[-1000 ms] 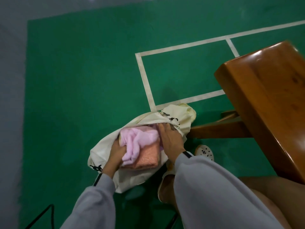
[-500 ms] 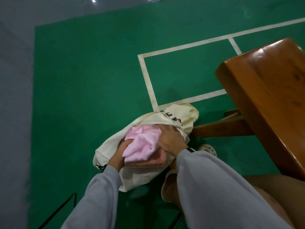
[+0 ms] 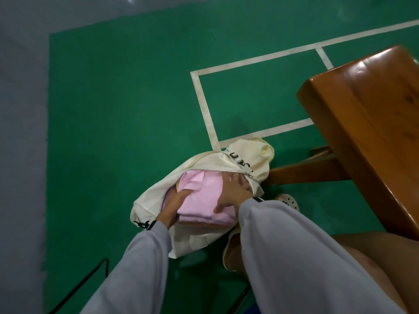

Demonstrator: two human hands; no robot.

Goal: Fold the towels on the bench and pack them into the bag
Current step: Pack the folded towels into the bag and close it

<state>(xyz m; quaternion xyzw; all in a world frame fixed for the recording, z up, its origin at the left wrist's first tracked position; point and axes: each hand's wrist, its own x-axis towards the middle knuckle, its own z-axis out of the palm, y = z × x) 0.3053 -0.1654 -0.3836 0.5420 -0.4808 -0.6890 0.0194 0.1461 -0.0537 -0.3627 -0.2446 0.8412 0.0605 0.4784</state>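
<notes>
Green court flooring [image 3: 113,109] fills most of what we see as we look down. It is crossed by white lines [image 3: 204,105] and edged by a grey strip [image 3: 22,132] far off to the left of our hands. Both hands meet at the open mouth of a cream bag [image 3: 199,164] lying on the floor.

Our left hand [image 3: 174,205] grips the left side of a folded pink towel [image 3: 199,198]. Its thumb lies across the top, and its other fingers are hidden below the towel's edge. Our right hand [image 3: 235,191] lies flat on top of the same towel, fingers straight and spread. The fingertips reach under the bag's zip edge [image 3: 215,170], and the thumb points back toward us.

The pink towel sits between the two hands, its far half inside the bag and its near half sticking out of the opening. Directly beneath it, touching, we see the edge of an orange towel [image 3: 199,223].

Grey sleeves [image 3: 294,257] cover both arms to the wrist. Just right of the right wrist, a white perforated shoe [image 3: 289,201] rests on the floor. Farther right and beyond it stands a glossy wooden bench [image 3: 367,123], whose lower rail comes close to the bag's far end. A black cable [image 3: 86,279] runs across the floor below and left of the left arm.
</notes>
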